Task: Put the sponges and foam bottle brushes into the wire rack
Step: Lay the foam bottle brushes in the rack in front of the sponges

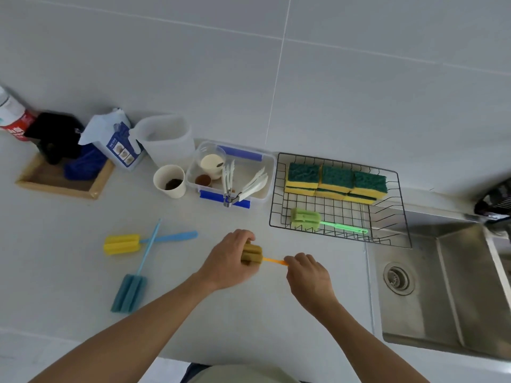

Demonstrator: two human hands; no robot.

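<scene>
Over at nine o'clock on the white counter (276,313) sits a wooden tray (59,186) holding a black cloth (55,136) and a blue rag (84,163), with a red-and-white can (12,114) behind it at the far left edge. Next along stands a blue-and-white carton (117,142), then a translucent jug (168,139) and a paper cup (170,181) with dark dregs. Lower, toward eight o'clock, a yellow foam bottle brush (121,244) with a blue handle lies crossed with a blue foam bottle brush (129,293), both loose on the counter. At twelve o'clock is a clear plastic box (269,161) with blue clips, holding a small cup and white utensils. In the centre, the left hand (228,258) is closed round the head of an orange-handled foam bottle brush (253,254), while the right hand (307,275) pinches the end of its handle; the brush is held level, just short of the rack. At two o'clock the black wire rack (398,186) already holds three stacks of green-and-yellow sponges (336,181) along its far side and a green foam bottle brush (305,219) lying along its near side. At three o'clock, the steel sink (456,286) with its round drain.
</scene>
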